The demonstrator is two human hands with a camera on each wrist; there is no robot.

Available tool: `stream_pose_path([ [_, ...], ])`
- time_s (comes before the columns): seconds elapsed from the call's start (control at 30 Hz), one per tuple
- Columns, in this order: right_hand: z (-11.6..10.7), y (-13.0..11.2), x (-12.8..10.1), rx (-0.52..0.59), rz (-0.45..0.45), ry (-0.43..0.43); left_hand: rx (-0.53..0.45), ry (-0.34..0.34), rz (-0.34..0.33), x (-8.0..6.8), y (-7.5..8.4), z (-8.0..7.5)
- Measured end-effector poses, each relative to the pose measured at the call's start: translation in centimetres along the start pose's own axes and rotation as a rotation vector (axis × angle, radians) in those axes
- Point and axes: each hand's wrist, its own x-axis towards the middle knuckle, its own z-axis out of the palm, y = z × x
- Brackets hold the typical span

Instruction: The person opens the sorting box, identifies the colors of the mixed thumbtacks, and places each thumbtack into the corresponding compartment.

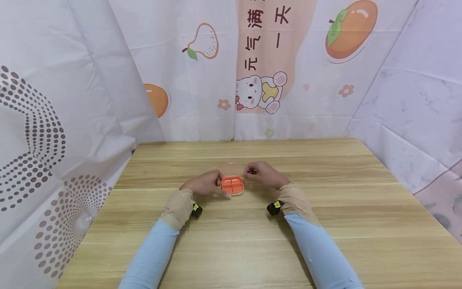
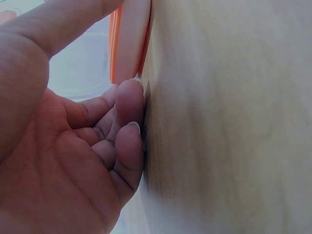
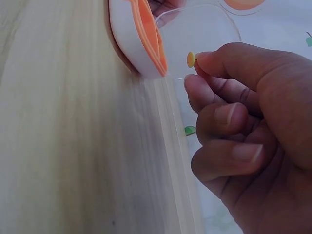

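1. The left hand (image 1: 203,184) steadies the orange pill box (image 1: 232,185), thumb and fingers curled against its near-left side.
2. The right hand (image 1: 263,174) pinches a tiny orange pill (image 3: 191,59) just right of the box, beside its clear open lid (image 3: 204,34).
3. The box looks light, stiff and smooth; best gripped by its side walls.
4. The pill is small and easily dropped.
5. Both rest over the wooden bench (image 1: 325,224).

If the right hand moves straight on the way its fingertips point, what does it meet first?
Probably the clear open lid of the orange pill box; the right hand, pinching a small orange pill, points toward it. Depth is unclear.
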Motion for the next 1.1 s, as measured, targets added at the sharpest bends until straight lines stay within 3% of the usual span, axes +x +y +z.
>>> stream_pose_path([
  [0.3, 0.6, -0.3, 0.4, -0.006, -0.053, -0.049, -0.004, -0.004, 0.01, -0.1, 0.2, 0.0],
  [1.1, 2.0, 0.3, 1.0, -0.039, -0.085, -0.046, -0.026, -0.012, 0.017, 0.0, 0.0, -0.1],
])
